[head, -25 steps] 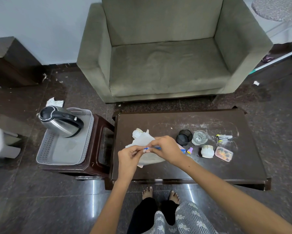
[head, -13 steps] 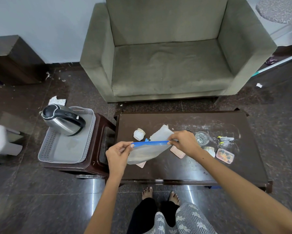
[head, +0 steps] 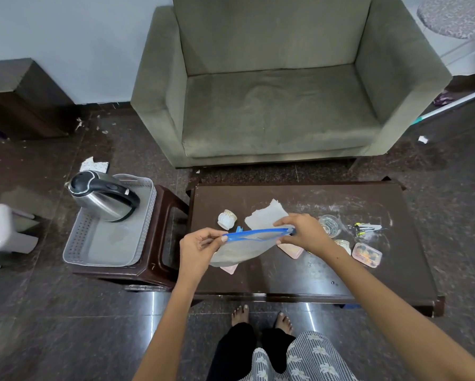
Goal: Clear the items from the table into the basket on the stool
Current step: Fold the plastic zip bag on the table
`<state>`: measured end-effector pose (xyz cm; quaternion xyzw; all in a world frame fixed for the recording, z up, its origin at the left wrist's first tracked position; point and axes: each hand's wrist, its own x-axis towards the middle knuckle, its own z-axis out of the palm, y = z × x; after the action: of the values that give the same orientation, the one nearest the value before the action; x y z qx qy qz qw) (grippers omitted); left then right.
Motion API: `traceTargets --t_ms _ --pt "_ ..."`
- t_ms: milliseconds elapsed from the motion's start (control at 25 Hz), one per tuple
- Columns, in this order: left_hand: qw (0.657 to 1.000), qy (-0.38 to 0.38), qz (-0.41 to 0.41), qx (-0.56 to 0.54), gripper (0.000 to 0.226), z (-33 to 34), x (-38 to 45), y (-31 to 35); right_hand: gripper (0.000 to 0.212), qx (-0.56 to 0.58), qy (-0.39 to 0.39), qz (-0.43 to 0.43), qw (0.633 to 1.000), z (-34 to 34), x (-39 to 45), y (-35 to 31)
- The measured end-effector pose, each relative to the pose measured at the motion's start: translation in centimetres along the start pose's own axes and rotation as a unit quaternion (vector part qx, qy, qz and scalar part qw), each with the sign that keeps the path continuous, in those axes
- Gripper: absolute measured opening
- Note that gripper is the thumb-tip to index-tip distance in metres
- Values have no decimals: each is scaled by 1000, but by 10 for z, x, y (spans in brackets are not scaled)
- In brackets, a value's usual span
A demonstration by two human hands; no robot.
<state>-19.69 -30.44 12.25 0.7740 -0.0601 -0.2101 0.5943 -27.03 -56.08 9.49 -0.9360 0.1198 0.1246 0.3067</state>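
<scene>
Nearest the person, both hands hold a clear zip bag (head: 241, 247) with a blue seal strip, lifted above the table's (head: 299, 276) front-left part: the left hand (head: 200, 248) pinches the strip's left end between thumb and fingers, the right hand (head: 302, 233) pinches its right end, so the bag's long axis runs left to right between them and its body hangs down toward the person. The basket (head: 77, 246) lies to the left, on the stool (head: 159, 270) just beside the table's left edge, so the left hand is the nearer one for the carry across. It already holds a steel kettle (head: 104, 199), tilted against its far end. Behind the bag a paper sheet (head: 266, 215) and a small white cup (head: 226, 219) sit mid-table. Toward the right edge lie a glass (head: 330, 225), a second cup (head: 343, 245), a lidded plastic box (head: 366, 254) and some clips (head: 366, 228).
</scene>
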Motion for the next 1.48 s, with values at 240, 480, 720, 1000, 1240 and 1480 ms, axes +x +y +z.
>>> traceTargets --t_ms 240,480,720,1000,1240,1480 --pt "1000 5 22 21 8 1 1 -2 22 -117 40 -48 991 -6 4 -24" --pt "997 33 22 71 25 0 1 -10 12 -109 110 -61 986 -1 0 -27" --pt "991 49 47 117 9 7 1 -8 18 -117 90 -32 989 9 -1 -25" --pt "981 128 -29 139 7 12 27 -27 38 -125 60 51 989 25 2 -16" --pt "957 207 -50 196 9 10 49 -63 45 -159 -21 74 984 58 11 -6" --pt "961 154 -121 194 13 35 38 -130 49 -193 -55 70 977 71 7 -7"
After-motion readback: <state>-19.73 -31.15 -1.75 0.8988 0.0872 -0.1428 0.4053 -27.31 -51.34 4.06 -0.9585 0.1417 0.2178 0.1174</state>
